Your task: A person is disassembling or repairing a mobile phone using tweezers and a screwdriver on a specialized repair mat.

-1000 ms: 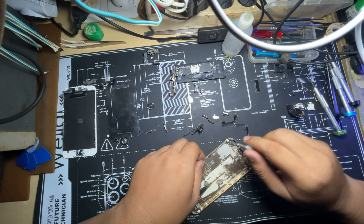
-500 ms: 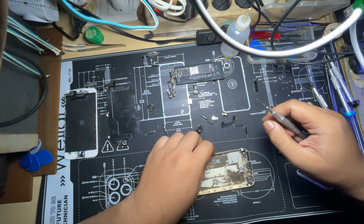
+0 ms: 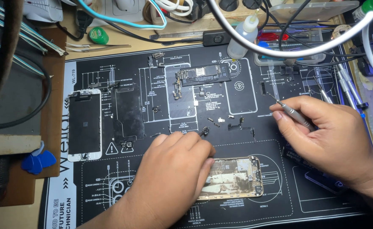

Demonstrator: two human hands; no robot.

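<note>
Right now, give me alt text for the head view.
A left hand presses on an opened phone shell on a black repair mat, while the right hand holds a thin screwdriver. A white phone screen lies at left.

white phone screen point(image 3: 84, 125); black repair mat point(image 3: 152, 199); logic board point(image 3: 203, 75); dropper bottle point(image 3: 242, 38); blue picks point(image 3: 35, 161)

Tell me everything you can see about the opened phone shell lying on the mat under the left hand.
The phone shell is a flat, rounded-corner housing that looks like gold-toned metal, lying open side up and lengthwise across the black repair mat. Its inside looks stripped and grimy, with pale patches and small dark fittings along the edges. The left hand rests on its left end, covering that part. The right hand, holding a slim screwdriver, is clear of it.
</note>
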